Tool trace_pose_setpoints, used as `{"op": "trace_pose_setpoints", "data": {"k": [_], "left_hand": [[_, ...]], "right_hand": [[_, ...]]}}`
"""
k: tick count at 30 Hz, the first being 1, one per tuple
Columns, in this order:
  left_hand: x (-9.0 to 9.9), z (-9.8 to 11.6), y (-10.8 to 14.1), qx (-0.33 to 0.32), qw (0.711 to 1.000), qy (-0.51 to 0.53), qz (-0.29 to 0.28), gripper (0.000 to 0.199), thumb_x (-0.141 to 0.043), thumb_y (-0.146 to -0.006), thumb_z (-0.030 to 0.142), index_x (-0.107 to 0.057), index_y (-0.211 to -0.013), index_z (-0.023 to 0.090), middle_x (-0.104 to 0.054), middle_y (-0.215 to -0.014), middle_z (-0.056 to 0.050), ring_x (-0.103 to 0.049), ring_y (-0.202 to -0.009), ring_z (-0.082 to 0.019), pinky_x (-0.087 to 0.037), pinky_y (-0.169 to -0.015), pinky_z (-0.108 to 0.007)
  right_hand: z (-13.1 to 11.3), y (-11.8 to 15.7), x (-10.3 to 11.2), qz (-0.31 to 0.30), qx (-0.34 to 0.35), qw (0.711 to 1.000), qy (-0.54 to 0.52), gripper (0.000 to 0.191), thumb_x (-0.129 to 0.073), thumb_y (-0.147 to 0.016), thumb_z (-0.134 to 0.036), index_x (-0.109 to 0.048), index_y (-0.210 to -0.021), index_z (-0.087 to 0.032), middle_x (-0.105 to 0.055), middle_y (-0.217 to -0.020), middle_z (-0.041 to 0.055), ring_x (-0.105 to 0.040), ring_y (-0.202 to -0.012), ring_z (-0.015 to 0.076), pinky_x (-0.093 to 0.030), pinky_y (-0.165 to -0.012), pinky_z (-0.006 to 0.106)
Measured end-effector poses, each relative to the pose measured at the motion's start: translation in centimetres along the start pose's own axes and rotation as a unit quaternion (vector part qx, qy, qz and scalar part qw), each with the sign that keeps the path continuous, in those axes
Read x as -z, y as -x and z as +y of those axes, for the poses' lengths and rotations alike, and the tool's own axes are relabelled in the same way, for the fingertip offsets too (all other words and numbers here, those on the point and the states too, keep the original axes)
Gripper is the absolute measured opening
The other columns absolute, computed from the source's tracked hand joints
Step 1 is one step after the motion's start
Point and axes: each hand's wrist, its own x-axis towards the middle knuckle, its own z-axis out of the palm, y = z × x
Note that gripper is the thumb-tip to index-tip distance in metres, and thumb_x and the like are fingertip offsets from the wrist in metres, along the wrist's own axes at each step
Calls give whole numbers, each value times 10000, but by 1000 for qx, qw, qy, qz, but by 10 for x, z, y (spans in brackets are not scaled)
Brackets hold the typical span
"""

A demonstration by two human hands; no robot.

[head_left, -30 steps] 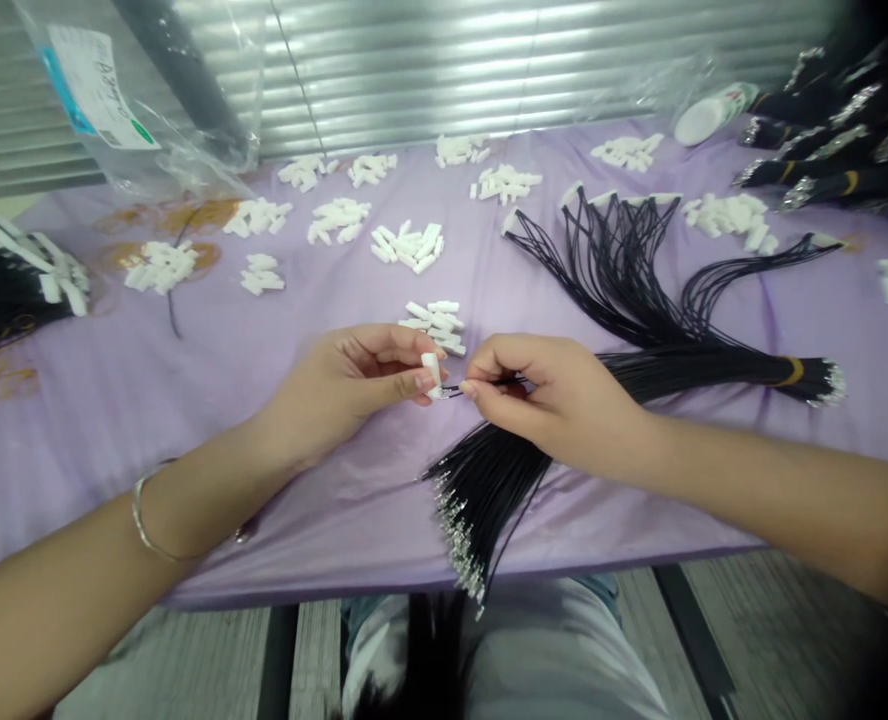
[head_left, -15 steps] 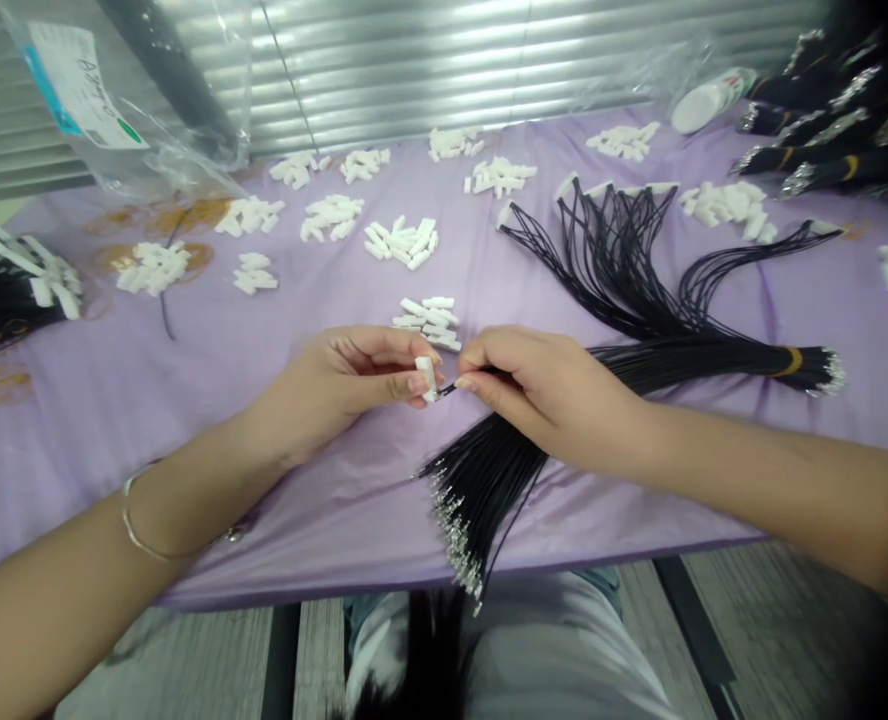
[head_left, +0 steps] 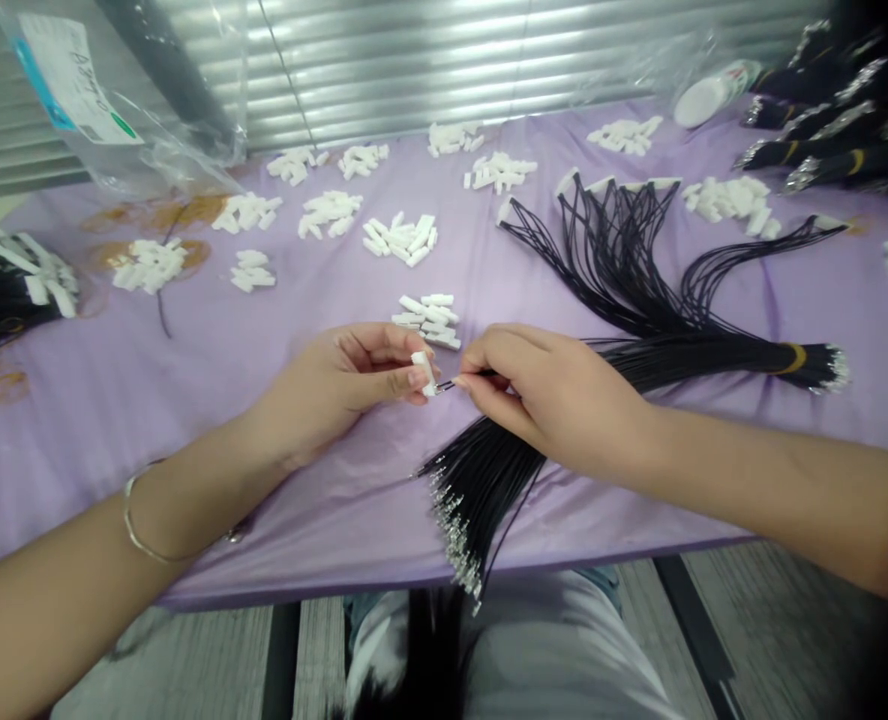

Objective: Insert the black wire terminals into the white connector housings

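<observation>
Between the thumb and fingers of my left hand (head_left: 361, 375) is a white connector housing (head_left: 424, 373), held tilted. My right hand (head_left: 538, 385) pinches black wires (head_left: 446, 386) close to their ends, which meet the housing's lower end; whether they sit inside it I cannot tell. Beneath my right hand lies a bundle of black wires (head_left: 489, 470) with silvery terminals (head_left: 455, 530) fanned toward the table's front edge. Its other end, tied with a yellow band (head_left: 793, 358), points right. Just beyond my fingertips lies a small pile of white housings (head_left: 429, 320).
Several more piles of white housings (head_left: 401, 238) dot the purple cloth (head_left: 301, 290). Wires with housings fitted (head_left: 616, 240) spread behind the bundle. Further wire bundles lie at the left (head_left: 16, 280) and far right (head_left: 826, 160). A plastic bag (head_left: 159, 150) and a white bottle (head_left: 714, 95) stand at the back.
The housing in my left hand has shifted slightly up and left. Both hands keep their grip, and the wire ends stay close to it.
</observation>
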Motion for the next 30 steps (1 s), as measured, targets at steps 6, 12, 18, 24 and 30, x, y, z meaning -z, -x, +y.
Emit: {"op": "trace_pose_setpoints", "data": {"k": [6, 12, 18, 24, 30], "left_hand": [[-2, 1, 0, 8, 1000, 11, 3, 92, -677, -746, 127, -646, -829, 148, -656, -734, 23, -603, -664, -48, -484, -674, -134], [-3, 1, 1, 7, 1000, 18, 7, 93, -680, -739, 117, -641, -820, 141, -654, -736, 24, -604, -669, -45, -493, -681, -130], [-6, 1, 0, 6, 999, 5, 31, 102, -692, -722, 119, -638, -808, 131, -647, -736, 19, -602, -679, -56, -502, -687, -146], [-4, 1, 2, 8, 999, -20, 31, 127, -699, -724, 150, -621, -822, 131, -639, -737, 25, -599, -676, -50, -499, -696, -142], [-8, 1, 2, -20, 996, -86, 21, 137, -677, -750, 179, -589, -835, 119, -614, -754, 13, -579, -698, -47, -480, -691, -131]], "right_hand": [[0, 0, -1, 8, 4, 999, 40, 165, -487, -862, -214, -584, -824, -87, -593, -749, 45, -535, -634, 130, -405, -576, 250], [-3, 0, -1, 17, 27, 997, 75, 183, -474, -863, -203, -590, -806, -73, -593, -734, 63, -529, -614, 136, -396, -550, 251], [-2, 0, -3, -23, -18, 1000, -5, 147, -498, -853, -215, -582, -824, -97, -595, -739, 34, -518, -607, 107, -380, -566, 227], [-4, 0, -1, -50, -62, 996, -42, 163, -473, -867, -242, -574, -819, -122, -574, -733, 23, -498, -623, 106, -351, -585, 230], [-7, -2, 0, -91, -137, 986, -27, 179, -467, -863, -268, -568, -784, -143, -560, -712, 17, -470, -599, 107, -300, -563, 238]]}}
